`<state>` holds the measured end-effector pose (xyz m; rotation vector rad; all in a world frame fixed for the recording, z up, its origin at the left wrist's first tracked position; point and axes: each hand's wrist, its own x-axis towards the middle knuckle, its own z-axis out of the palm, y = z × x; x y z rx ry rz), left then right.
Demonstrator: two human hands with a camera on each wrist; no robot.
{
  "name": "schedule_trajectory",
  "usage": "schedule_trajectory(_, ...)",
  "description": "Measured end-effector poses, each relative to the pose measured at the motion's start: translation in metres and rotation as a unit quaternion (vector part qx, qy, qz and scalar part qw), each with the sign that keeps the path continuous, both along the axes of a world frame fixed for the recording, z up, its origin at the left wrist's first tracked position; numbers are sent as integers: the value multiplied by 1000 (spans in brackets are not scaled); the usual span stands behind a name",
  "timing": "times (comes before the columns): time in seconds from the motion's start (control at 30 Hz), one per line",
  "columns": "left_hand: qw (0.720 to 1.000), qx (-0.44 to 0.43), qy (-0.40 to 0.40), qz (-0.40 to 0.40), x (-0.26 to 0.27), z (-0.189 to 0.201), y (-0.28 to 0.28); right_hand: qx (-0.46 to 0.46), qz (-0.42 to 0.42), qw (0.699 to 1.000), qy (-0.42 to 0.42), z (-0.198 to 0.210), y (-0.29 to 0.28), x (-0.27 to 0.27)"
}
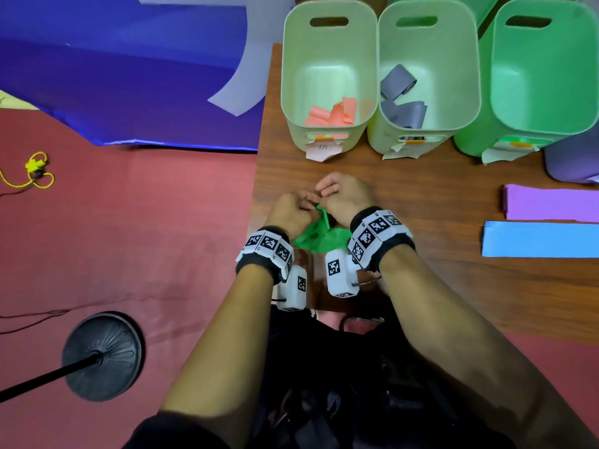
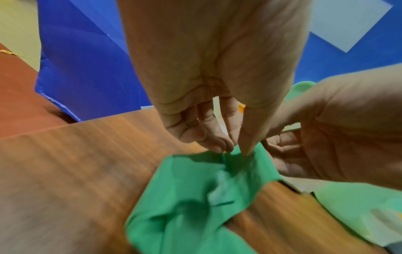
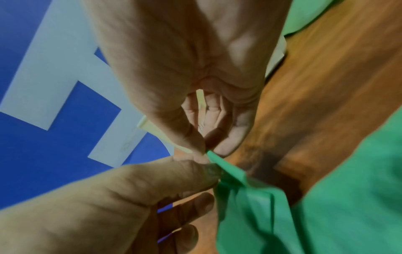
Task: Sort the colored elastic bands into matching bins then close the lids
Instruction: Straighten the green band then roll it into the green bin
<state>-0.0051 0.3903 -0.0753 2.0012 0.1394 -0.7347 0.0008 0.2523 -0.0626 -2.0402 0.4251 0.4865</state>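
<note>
Wooden table (image 1: pixel 421 202) w/ three open bins along far edge: left bin (image 1: pixel 327 59) has orange bands, middle bin (image 1: pixel 428 59) grey, right bin (image 1: pixel 538 66) looks bare. Green band (image 1: pixel 319 236) crumpled at near edge, betw. wrists. Left hand (image 1: pixel 291 212) & right hand (image 1: pixel 345 197) fingers both pinching its top edge.

**Two hands pinch a green band**

The right hand (image 3: pixel 185 72) reaches down from the top of the frame, thumb and fingertips (image 3: pixel 195 142) closed on the top edge of a green elastic band (image 3: pixel 250 197). The left hand (image 3: pixel 104 202) comes in from the lower left, its thumb pressed to the same edge just below that grip. The band hangs crumpled over the brown wood-grain desk (image 3: pixel 326 86). A blue and pale sheet (image 3: pixel 54 77) fills the left side
</note>
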Motion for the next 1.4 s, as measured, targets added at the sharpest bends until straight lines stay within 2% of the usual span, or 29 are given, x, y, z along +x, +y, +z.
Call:
schedule_trajectory(0.33, 994, -36, -103, -28, 36, 60, -77, 25, -42, 992, -120, 71, -75, 23)
schedule_trajectory(0.53, 982, -72, -174, -31, 54, 101, -139, -23, -85, 983, -163, 106, -140, 20)
schedule_trajectory(0.7, 976, -94, -195, -29, 67, 119, -199, -44, -115, 974, -193, 131, -201, 15)
schedule_trajectory(0.87, 967, -114, -224, -31, 73, 130, -256, -58, -137, 965, -215, 139, -261, 12)
schedule_trajectory(1.03, 963, -102, -247, -29, 81, 146, -299, -15, -170, 963, -207, 143, -303, 19)
schedule_trajectory(1.2, 960, -133, -246, -35, 87, 157, -318, 26, -195, 955, -221, 150, -322, 26)
schedule_trajectory(1.4, 948, -146, -280, -44, 93, 163, -323, 83, -212, 943, -244, 152, -326, 33)
